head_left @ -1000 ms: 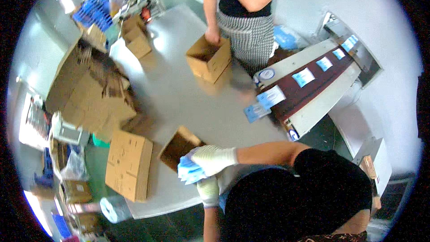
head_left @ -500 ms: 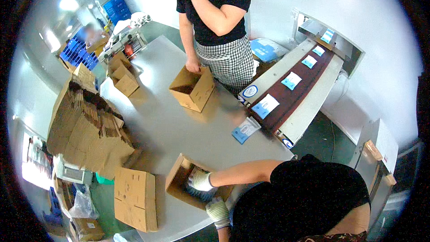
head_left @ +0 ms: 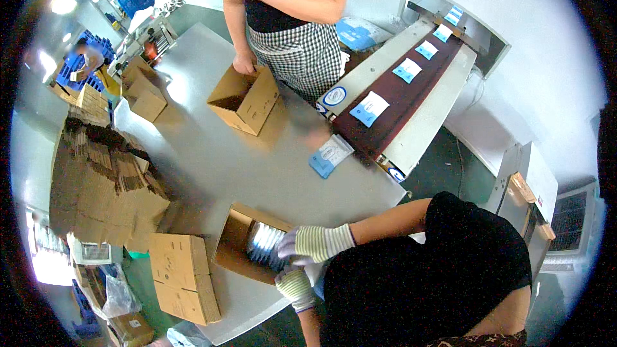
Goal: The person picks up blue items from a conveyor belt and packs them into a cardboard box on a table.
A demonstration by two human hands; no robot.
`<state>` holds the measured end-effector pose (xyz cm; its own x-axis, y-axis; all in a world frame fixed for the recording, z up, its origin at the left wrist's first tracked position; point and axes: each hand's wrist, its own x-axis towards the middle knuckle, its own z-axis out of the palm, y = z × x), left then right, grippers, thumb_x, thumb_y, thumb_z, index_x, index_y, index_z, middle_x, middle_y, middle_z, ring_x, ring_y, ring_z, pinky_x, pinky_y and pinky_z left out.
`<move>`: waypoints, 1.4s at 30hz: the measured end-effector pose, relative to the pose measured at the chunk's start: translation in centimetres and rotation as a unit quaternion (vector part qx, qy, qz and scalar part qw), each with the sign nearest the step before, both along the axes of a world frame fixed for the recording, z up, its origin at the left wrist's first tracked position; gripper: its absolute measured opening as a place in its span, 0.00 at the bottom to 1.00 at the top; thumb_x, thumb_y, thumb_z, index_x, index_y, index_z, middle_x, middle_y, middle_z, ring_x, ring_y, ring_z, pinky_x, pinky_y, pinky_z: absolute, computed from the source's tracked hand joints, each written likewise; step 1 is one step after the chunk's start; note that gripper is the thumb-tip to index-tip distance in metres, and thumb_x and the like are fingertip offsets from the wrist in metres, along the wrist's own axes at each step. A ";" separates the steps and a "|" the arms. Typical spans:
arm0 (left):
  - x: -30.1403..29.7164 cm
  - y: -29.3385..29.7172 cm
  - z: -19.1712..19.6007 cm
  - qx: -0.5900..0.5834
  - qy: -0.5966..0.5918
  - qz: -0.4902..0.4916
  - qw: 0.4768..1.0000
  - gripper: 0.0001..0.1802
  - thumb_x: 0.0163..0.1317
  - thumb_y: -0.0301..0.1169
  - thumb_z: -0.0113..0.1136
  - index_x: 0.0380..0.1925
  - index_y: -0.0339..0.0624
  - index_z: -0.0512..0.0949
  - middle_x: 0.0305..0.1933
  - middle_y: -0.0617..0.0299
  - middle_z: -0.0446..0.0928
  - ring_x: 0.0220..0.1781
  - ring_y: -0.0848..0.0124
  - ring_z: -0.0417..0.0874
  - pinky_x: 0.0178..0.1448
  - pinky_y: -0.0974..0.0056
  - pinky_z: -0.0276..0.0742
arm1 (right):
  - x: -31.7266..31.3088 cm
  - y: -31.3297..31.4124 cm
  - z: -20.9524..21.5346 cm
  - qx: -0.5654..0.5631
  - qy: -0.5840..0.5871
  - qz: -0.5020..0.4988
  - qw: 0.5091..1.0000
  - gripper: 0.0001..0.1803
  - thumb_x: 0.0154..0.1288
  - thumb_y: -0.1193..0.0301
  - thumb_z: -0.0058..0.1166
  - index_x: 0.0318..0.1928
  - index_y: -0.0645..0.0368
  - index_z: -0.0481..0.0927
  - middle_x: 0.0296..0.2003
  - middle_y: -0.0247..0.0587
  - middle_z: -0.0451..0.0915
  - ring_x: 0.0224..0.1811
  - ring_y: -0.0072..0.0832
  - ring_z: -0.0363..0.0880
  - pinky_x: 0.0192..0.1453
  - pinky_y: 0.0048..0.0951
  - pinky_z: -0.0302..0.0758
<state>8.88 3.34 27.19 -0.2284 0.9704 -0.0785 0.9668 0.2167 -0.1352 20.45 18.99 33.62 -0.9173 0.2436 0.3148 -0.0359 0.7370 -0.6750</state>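
While the carton (head_left: 232, 230) holds packets (head_left: 264, 244), the right hand (head_left: 315, 244) has drawn back.

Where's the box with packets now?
Head view, lower centre: the box is on the table, hands at its right edge, cardboard stack to its left.

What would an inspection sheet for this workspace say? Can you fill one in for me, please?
Surface: shiny grey metal table.
Job's things: open carton with blue-and-white packets inside; one loose packet on the table beside the conveyor belt, which carries five more.
Clutter: flattened cartons piled at the left.
Hands: striped gloves on both; right hand above the carton's near edge, fingers spread; left hand at that edge, its grip unclear.
Cables: possibly a thin cord on the floor; too small to be sure.
Surroundings: co-worker in a checked apron, one hand at another carton.
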 end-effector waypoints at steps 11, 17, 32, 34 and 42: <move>-0.5 0.8 1.0 0.120 0.033 -0.027 0.992 0.04 0.47 0.34 0.54 0.18 0.51 0.71 0.19 0.65 0.70 0.25 0.67 0.74 0.36 0.60 0.67 | 6.2 6.1 -2.2 0.040 -0.088 -0.087 0.991 0.21 0.61 0.59 0.48 0.53 0.53 0.70 0.48 0.46 0.74 0.51 0.42 0.71 0.52 0.42 0.68; -0.7 1.3 1.1 0.112 0.016 -0.024 0.993 0.05 0.44 0.35 0.55 0.18 0.51 0.70 0.20 0.66 0.70 0.25 0.67 0.74 0.35 0.61 0.66 | 8.6 15.3 -5.0 0.104 -0.326 -0.120 0.932 0.20 0.57 0.57 0.50 0.43 0.58 0.76 0.35 0.53 0.78 0.40 0.46 0.76 0.46 0.43 0.71; -0.6 0.8 0.6 0.062 0.014 -0.006 0.998 0.08 0.45 0.38 0.55 0.21 0.49 0.71 0.24 0.66 0.71 0.30 0.68 0.75 0.39 0.60 0.67 | 5.2 32.5 -8.6 0.112 -0.630 -0.003 0.769 0.24 0.47 0.66 0.61 0.47 0.60 0.75 0.40 0.46 0.80 0.43 0.42 0.78 0.46 0.40 0.74; -0.6 0.9 0.7 0.046 0.019 -0.012 0.999 0.07 0.47 0.38 0.54 0.23 0.49 0.72 0.26 0.66 0.71 0.31 0.68 0.75 0.41 0.61 0.67 | 5.7 31.6 -9.6 0.109 -0.624 -0.004 0.774 0.18 0.52 0.64 0.54 0.43 0.59 0.78 0.39 0.44 0.81 0.41 0.40 0.79 0.44 0.41 0.75; -1.4 0.4 1.7 0.098 0.011 -0.019 0.995 0.04 0.46 0.35 0.52 0.20 0.51 0.70 0.24 0.68 0.69 0.28 0.70 0.72 0.38 0.62 0.65 | 5.5 18.1 -7.1 0.187 -0.529 -0.032 0.827 0.28 0.38 0.57 0.62 0.43 0.57 0.77 0.41 0.49 0.79 0.44 0.38 0.79 0.47 0.34 0.74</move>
<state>7.50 3.70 28.89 -0.1905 0.9745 0.1182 0.9723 0.2039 -0.1143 25.98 37.14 26.56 -0.7162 0.3705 -0.5915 0.4766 0.8787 -0.0266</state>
